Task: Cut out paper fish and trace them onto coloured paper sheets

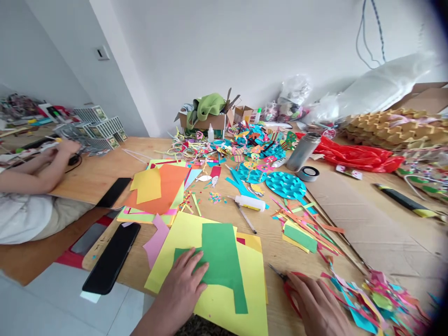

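Now hands [182, 285] [317, 298] rest, left on green paper [220, 254], right at red-handled scissors [286, 282]

The green paper [220, 252] lies flat at the lower centre of the frame, cut to an irregular outline: a broad block at the top, a step jutting out to the left, partly covered, and a narrow strip running down to the lower right. It rests wholly on the yellow paper [252, 284], a larger pale sheet set at a slant, its lower right corner reaching the bottom edge of the frame. Just right of that sheet, at the lower right, are the scissors [286, 283], red-handled with slim dark blades together, tips toward the upper left, handles partly hidden.
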### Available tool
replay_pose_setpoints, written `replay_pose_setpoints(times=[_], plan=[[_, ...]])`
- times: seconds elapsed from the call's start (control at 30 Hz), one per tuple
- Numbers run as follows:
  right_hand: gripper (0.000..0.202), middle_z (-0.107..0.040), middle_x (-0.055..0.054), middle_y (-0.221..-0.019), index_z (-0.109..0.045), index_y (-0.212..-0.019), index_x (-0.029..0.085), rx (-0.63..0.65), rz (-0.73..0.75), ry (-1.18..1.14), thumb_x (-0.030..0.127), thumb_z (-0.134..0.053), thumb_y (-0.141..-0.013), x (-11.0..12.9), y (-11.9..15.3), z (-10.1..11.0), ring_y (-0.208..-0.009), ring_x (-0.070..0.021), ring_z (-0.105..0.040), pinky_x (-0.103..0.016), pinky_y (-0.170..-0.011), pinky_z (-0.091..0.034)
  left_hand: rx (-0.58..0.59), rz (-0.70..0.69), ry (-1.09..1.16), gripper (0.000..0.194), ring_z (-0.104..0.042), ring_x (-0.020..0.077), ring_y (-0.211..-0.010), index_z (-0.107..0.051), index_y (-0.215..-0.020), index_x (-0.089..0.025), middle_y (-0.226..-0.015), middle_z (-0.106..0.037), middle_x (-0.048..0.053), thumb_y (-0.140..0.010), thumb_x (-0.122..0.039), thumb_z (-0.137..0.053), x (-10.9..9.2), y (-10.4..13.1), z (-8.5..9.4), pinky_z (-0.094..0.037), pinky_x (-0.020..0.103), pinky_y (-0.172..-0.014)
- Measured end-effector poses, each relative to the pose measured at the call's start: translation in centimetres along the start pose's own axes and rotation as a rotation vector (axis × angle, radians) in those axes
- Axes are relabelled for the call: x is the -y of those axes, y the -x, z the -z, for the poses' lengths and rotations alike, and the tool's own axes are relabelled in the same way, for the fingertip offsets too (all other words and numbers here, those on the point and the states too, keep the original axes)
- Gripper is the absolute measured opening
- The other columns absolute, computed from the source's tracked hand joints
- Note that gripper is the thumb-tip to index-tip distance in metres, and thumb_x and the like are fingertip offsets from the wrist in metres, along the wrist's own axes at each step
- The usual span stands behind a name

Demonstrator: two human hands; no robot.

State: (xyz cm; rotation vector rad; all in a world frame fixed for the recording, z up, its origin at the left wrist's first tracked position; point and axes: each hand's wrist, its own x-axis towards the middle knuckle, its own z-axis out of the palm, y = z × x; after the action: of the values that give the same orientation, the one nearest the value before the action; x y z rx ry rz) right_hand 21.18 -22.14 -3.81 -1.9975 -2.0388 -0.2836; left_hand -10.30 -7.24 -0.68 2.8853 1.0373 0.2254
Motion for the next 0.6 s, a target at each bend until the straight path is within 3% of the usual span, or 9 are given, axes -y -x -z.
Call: replay_pose_setpoints(times=[0.2,0.3,0.47,0.6], plan=[[0.032,-0.065,-0.01,-0.099,-0.059,-0.11,0.019,-0.009,-0.049,-0.018,0.011,-0.042,-0.085,-0.4,-0.9,0.2,-0.086,-0.0259,-0.059,-0.038,-0.072,-0.049,-0.003,0.0,-0.019,0.03,-0.05,0.0249,-0.124,-0.065,-0.114,-0.022,-0.129,-0.059,0.005,-0.087,-0.032,-0.059,-0.8,-0.1,0.4,-0.045,0.04,-0.102],[0.02,-0.063,-0.011,-0.101,-0.059,-0.107,0.02,-0.039,-0.033,-0.082,0.022,-0.047,-0.09,1.7,-2.4,0.9,-0.089,-0.0272,-0.058,-0.039,-0.073,-0.048,0.005,-0.028,-0.04,0.029,-0.051,0.0247,-0.123,-0.065,-0.114,-0.021,-0.129,-0.059,0.007,-0.088,-0.03,-0.057,-0.7,-0.1,0.2,-0.046,0.038,-0.1],[0.029,-0.063,-0.01,-0.111,-0.059,-0.115,0.023,0.035,0.091,-0.231,0.022,-0.06,-0.086,6.9,-4.6,1.2,-0.103,-0.0281,-0.055,-0.04,-0.083,-0.048,-0.041,-0.109,-0.103,0.03,-0.051,0.0249,-0.122,-0.064,-0.114,-0.021,-0.128,-0.06,0.007,-0.085,-0.02,-0.056,-0.2,0.1,-0.2,-0.047,0.038,-0.097],[0.026,-0.065,-0.005,-0.113,-0.062,-0.107,0.025,0.094,0.086,-0.282,0.022,-0.066,-0.081,8.8,-5.2,0.9,-0.113,-0.0301,-0.052,-0.045,-0.094,-0.043,-0.128,-0.153,-0.082,0.03,-0.053,0.0238,-0.12,-0.064,-0.112,-0.022,-0.127,-0.06,0.006,-0.085,-0.018,-0.053,0.3,0.4,-0.8,-0.049,0.036,-0.095]])
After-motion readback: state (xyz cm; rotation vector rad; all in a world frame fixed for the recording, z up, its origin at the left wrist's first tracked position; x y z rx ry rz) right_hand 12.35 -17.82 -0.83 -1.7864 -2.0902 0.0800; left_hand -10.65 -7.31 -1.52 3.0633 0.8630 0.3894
